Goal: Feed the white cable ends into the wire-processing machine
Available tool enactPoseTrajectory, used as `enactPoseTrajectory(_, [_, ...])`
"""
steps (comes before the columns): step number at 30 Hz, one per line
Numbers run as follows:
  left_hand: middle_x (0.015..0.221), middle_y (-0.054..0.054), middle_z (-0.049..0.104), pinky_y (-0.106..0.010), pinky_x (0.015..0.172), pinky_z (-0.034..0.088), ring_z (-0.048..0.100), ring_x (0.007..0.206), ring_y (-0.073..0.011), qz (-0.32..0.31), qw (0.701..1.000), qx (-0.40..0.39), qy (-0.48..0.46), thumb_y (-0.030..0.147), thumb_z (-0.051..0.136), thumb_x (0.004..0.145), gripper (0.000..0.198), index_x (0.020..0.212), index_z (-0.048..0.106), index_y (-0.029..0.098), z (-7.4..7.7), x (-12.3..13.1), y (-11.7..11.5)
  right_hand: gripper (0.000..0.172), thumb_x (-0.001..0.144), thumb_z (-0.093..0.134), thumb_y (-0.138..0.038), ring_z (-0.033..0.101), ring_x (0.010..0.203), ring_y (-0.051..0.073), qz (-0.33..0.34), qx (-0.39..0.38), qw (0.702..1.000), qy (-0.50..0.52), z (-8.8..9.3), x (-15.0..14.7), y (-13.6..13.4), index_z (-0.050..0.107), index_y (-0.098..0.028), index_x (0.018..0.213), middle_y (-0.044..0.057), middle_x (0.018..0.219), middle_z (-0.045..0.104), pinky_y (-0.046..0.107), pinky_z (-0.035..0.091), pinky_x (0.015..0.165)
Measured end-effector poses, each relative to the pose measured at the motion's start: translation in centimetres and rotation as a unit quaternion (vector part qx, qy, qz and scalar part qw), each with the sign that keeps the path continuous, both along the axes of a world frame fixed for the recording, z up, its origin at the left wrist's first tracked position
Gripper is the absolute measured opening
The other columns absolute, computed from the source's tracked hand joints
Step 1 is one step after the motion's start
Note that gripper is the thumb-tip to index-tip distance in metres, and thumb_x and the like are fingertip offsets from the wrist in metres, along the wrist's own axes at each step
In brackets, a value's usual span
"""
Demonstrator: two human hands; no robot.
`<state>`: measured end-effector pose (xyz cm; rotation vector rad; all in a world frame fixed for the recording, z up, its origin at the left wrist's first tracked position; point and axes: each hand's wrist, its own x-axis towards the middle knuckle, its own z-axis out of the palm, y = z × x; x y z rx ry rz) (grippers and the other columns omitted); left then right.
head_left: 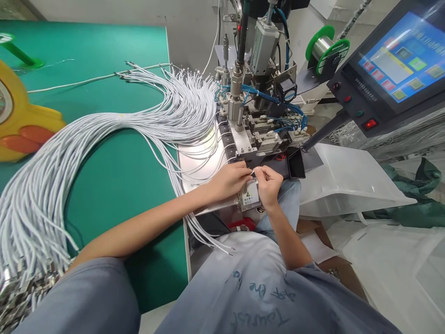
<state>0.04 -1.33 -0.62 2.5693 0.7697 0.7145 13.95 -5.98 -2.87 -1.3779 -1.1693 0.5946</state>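
My left hand [233,178] is closed in a pinch on a thin white cable, whose end shows between both hands. Opposite it, my right hand [268,184] pinches the tip of the same cable with thumb and forefinger. Both hands are in front of the machine [243,130], near its lower edge. Several white cables run side by side into the machine's row of slots. A large bundle of white cables [118,121] curves over the green table to the left, with metal connectors [31,287] at its near end. A few loose cable ends hang past the table edge.
A touchscreen panel [399,65] on a post and a green spool of metal wire [325,48] stand at the right. White plastic bins [351,178] lie below them. A small black tray [295,163] sits beside my right hand. A yellow duck-shaped object [26,111] is at far left.
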Motion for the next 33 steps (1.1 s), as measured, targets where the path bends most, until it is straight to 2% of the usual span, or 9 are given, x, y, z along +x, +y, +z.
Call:
enactPoseTrajectory(4, [0.075,-0.003,0.051,-0.021,0.057,0.039,0.05,0.064,-0.0105,-0.034,0.998,-0.023,0.052,0.018,0.039,0.09,0.024,0.088,0.063,0.011,0.8,-0.1,0.2,0.032,0.081,0.053,-0.038,0.034,0.052,0.01,-0.001,-0.012,1.0,-0.011,-0.6,0.5,0.1,0.056,-0.017,0.056,-0.003,0.054,0.04,0.026,0.029,0.051])
enactPoseTrajectory(8, [0.081,-0.005,0.052,-0.023,0.053,0.037,0.05,0.058,-0.0105,0.012,0.983,0.011,0.185,0.013,0.038,0.088,0.024,0.09,0.062,0.01,0.8,-0.3,0.8,0.026,0.08,0.051,-0.037,0.05,0.062,0.014,0.039,-0.073,0.997,-0.002,-1.6,2.2,1.1,0.062,-0.017,0.067,0.001,0.064,0.057,0.027,0.04,0.061])
enactPoseTrajectory(11, [0.083,-0.007,0.054,-0.023,0.054,0.04,0.054,0.06,-0.0118,0.019,0.973,0.019,0.229,0.007,0.037,0.086,0.026,0.095,0.061,0.01,0.2,-0.3,1.2,0.022,0.075,0.053,-0.036,0.052,0.061,0.014,0.075,-0.128,0.988,0.036,-2.4,3.0,2.2,0.064,-0.017,0.071,0.002,0.065,0.061,0.027,0.043,0.061])
enactPoseTrajectory(17, [0.085,-0.009,0.056,-0.026,0.059,0.045,0.058,0.064,-0.0145,0.01,0.973,0.011,0.23,0.006,0.037,0.085,0.027,0.096,0.062,0.009,-0.3,-0.3,1.4,0.018,0.067,0.058,-0.034,0.043,0.049,0.009,0.109,-0.175,0.971,0.119,-2.9,2.7,3.3,0.059,-0.016,0.065,-0.003,0.055,0.054,0.023,0.036,0.049])
enactPoseTrajectory(23, [0.088,-0.008,0.057,-0.026,0.059,0.047,0.06,0.063,-0.0143,0.013,0.975,0.016,0.221,0.005,0.039,0.083,0.036,0.112,0.059,0.013,-0.6,-0.5,1.2,0.019,0.066,0.059,-0.036,0.04,0.048,0.008,0.13,-0.194,0.965,0.115,-2.6,2.5,3.5,0.056,-0.017,0.062,-0.005,0.052,0.049,0.023,0.032,0.047])
enactPoseTrajectory(33, [0.09,-0.008,0.054,-0.026,0.058,0.046,0.06,0.066,-0.0157,0.002,0.97,0.05,0.24,0.005,0.039,0.082,0.036,0.112,0.058,0.014,-0.7,-0.7,1.3,0.019,0.069,0.056,-0.037,0.04,0.048,0.008,0.165,-0.206,0.957,0.116,-2.7,2.6,3.8,0.051,-0.019,0.063,-0.006,0.052,0.045,0.023,0.034,0.048])
